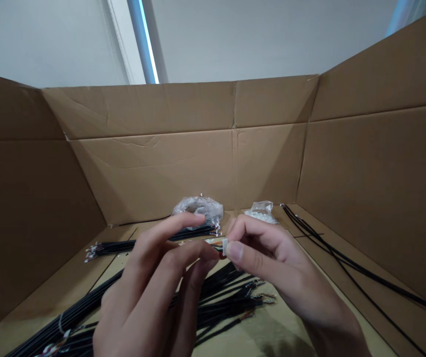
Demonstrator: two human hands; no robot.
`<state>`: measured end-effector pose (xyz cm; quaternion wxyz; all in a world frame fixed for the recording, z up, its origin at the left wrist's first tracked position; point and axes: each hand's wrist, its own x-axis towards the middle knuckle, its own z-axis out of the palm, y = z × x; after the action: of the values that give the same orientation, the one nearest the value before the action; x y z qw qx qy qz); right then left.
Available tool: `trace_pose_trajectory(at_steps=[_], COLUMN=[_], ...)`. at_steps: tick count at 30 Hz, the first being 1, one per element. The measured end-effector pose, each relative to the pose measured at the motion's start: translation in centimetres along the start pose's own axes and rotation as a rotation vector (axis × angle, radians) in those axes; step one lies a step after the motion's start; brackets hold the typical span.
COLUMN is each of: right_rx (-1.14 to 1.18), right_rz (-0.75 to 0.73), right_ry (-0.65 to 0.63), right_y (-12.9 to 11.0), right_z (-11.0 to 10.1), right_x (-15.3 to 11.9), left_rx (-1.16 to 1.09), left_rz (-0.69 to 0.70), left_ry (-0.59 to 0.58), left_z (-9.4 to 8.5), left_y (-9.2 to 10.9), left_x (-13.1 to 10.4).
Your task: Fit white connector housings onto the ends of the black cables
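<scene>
Inside plain cardboard walls [183, 168], I see the right hand [291, 270] pinch a white connector [225, 247] while the left hand [146, 292] holds its coloured wires [217, 244] above black cables [220, 311].

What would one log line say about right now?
left hand: holds coloured wires | right hand: pinches white plug | beyond: clear bags | below: black cables | around: cardboard walls
</scene>
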<state>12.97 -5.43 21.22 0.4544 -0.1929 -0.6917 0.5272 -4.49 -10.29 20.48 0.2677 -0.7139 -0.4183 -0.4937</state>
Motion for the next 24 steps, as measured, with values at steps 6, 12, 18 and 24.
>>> trace_pose_trajectory(at_steps=[6,12,18,24], right_rx=[-0.006,-0.021,-0.028,-0.014], right_rz=[-0.014,-0.030,-0.045,-0.037], right_ry=[0.003,0.012,0.017,0.031], right_y=[0.16,0.16,0.10,0.17], right_z=[0.06,0.18,0.37,0.49], right_x=[-0.07,-0.10,-0.13,-0.49], left_rx=[0.001,0.028,0.017,0.026], left_rz=[0.002,0.029,0.024,0.033], left_ry=[0.003,0.001,0.005,0.019], left_z=[0.21,0.28,0.34,0.50], left_y=[-0.09,-0.13,0.12,0.27], left_x=[-0.14,-0.18,-0.19,-0.01])
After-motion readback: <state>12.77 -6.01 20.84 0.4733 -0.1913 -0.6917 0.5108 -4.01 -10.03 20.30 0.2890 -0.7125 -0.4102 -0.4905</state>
